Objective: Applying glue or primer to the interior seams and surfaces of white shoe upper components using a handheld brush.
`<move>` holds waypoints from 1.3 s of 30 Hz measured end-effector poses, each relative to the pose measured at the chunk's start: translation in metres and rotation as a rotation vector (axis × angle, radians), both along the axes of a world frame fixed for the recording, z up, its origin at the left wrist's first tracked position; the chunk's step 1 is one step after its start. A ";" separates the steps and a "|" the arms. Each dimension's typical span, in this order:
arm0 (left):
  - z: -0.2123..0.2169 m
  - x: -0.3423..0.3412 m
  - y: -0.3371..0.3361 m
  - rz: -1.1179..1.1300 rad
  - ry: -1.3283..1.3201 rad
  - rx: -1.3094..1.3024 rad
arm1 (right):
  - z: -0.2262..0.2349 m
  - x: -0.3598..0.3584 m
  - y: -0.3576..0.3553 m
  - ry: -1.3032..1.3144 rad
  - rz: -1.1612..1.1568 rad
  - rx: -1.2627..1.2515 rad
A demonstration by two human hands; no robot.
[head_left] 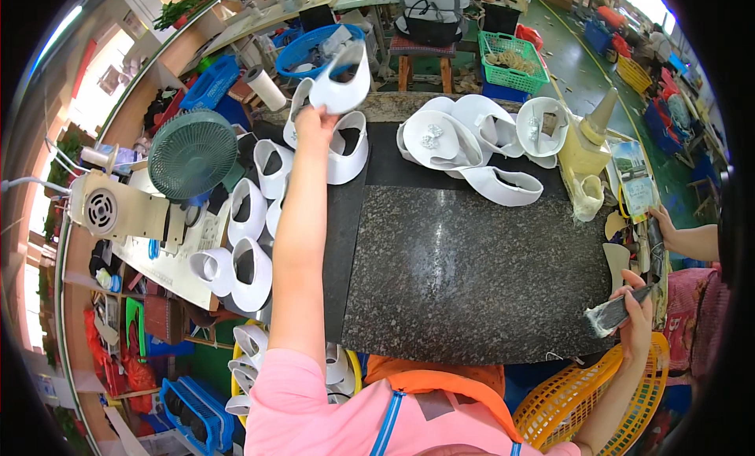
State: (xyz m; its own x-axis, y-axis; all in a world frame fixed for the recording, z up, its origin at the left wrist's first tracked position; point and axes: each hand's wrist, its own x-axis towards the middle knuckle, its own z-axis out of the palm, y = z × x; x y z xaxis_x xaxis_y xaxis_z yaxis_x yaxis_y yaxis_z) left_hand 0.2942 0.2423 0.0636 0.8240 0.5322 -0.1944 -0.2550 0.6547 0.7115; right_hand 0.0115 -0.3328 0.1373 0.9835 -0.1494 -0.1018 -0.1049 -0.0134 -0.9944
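Note:
My left hand (316,125) is stretched far forward, its fingers closed on the edge of a white shoe upper (351,92). More white uppers (350,165) stand just beneath and beside it, and several others (252,275) are lined up along the left of the bench. In my right hand (638,318), low at the right edge of the bench, is a brush (609,314) with a dark handle and pale, crusted bristles. A heap of white uppers (448,141) lies at the bench's far side, some with small clear bits inside.
A dark speckled stone slab (472,275) forms the work surface. At its right stands a yellowish glue-crusted container (586,153) with a cone top. To the left are a sewing machine (118,208) and a green fan (193,155). Another person's hand (668,232) reaches in from the right.

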 end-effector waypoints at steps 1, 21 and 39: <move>-0.019 0.001 -0.009 0.017 0.094 0.091 | 0.002 0.000 0.002 0.030 0.044 0.009; -0.044 -0.081 -0.214 0.015 -0.733 2.255 | -0.025 0.029 0.032 0.142 0.237 0.035; -0.024 -0.128 -0.216 -0.622 -0.154 0.795 | -0.076 0.123 0.166 0.171 0.406 0.415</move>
